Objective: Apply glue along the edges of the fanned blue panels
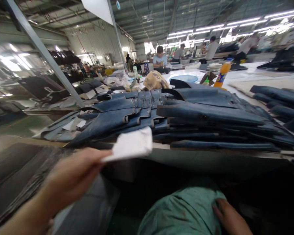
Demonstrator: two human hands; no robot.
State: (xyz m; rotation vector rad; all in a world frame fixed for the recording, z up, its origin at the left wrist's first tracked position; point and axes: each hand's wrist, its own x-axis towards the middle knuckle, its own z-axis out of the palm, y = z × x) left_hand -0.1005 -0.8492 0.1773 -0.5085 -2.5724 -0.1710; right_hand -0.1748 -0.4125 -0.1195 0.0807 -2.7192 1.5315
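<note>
My left hand [80, 173] pinches the near corner of a small white sheet [133, 143], paper or thin cloth, and holds it up in front of the table edge. Behind the sheet lie stacks of dark blue denim pieces [210, 112], folded and overlapping. Low in view, a rounded bundle of green cloth [181, 212] bulges up, with a few stains on it. At its right side is my right hand [231, 213], one digit touching the cloth; the other fingers are hidden in shadow.
More denim [281, 101] lies at the right. An orange drink bottle [222, 74], a tan cloth bag [156, 81] and a light blue basin [183, 78] stand behind the stacks. A slanting metal post [46, 55] rises at left. Other people work at the back.
</note>
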